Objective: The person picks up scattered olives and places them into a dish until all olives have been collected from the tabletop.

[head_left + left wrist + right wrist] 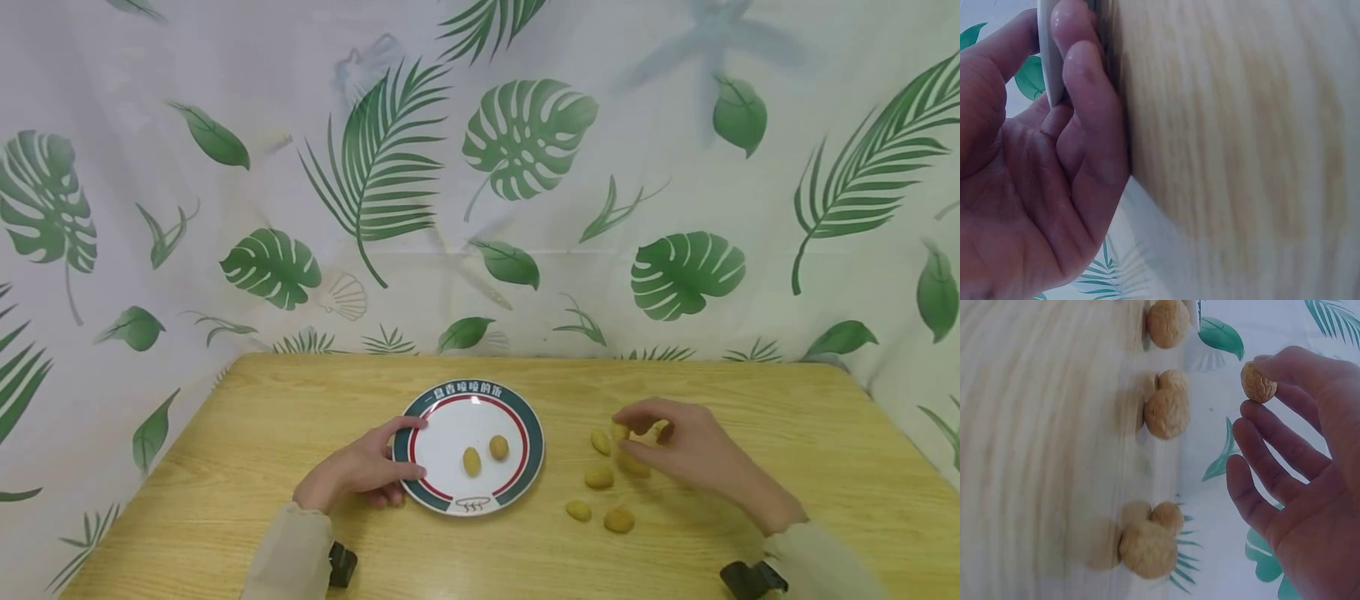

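Note:
My left hand (360, 467) grips the left rim of a round white plate (450, 425) with a dark green border and a red ring. In the left wrist view the plate's edge (1050, 59) passes between the thumb and the curled fingers (1091, 100), which lie against the table. Two walnuts (498, 447) rest on the plate. To the right of the plate, my right hand (686, 442) pinches one wrinkled tan walnut (1258, 382) between thumb and fingertips, held up off the table. Its other fingers are spread below.
Several more walnuts (618, 520) lie loose on the wooden table (787, 433), beneath and in front of the right hand. A white curtain with green leaves (528, 137) hangs behind the table's back edge.

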`<control>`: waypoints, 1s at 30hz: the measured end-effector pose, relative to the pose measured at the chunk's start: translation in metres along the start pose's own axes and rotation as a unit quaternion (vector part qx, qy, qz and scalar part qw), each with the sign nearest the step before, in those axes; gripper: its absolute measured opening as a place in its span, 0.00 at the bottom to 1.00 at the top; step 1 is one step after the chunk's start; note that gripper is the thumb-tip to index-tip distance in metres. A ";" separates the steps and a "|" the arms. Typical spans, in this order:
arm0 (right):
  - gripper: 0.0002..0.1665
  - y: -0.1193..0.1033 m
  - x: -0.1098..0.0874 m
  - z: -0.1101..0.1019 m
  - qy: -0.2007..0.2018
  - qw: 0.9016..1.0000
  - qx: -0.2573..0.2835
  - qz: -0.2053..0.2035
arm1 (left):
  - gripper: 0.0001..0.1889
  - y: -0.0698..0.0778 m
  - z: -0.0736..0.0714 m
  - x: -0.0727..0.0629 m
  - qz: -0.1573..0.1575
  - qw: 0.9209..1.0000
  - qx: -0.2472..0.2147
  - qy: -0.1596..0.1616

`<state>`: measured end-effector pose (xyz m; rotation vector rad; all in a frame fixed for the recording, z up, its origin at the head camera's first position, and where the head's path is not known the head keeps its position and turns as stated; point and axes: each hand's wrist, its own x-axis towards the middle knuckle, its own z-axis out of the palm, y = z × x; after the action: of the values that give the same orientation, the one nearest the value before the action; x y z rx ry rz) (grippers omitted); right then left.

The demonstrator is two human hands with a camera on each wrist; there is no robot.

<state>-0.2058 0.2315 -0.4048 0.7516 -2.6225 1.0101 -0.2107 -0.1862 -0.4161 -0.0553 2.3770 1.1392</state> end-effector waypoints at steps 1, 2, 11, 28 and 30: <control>0.15 0.000 0.002 0.002 0.000 1.000 0.000 -0.002 | 0.36 0.000 0.000 0.000 0.000 1.000 0.001 0.001; 0.14 -0.001 0.004 0.003 -0.002 1.000 0.000 -0.001 | 0.36 0.000 0.000 0.001 0.000 1.000 0.002 0.002; 0.14 -0.007 0.022 0.016 -0.039 0.998 0.038 0.023 | 0.36 0.001 0.001 0.001 -0.001 1.000 0.008 0.007; 0.14 -0.022 0.047 0.039 -0.062 0.994 0.087 0.015 | 0.36 0.003 0.000 0.000 0.000 1.000 0.011 0.004; 0.14 -0.024 0.049 0.043 -0.068 0.994 0.088 0.019 | 0.36 0.003 0.001 0.000 0.000 1.000 0.010 0.002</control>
<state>-0.2352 0.1689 -0.4046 0.8408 -2.6968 1.2552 -0.2110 -0.1839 -0.4147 -0.0508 2.3915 1.1156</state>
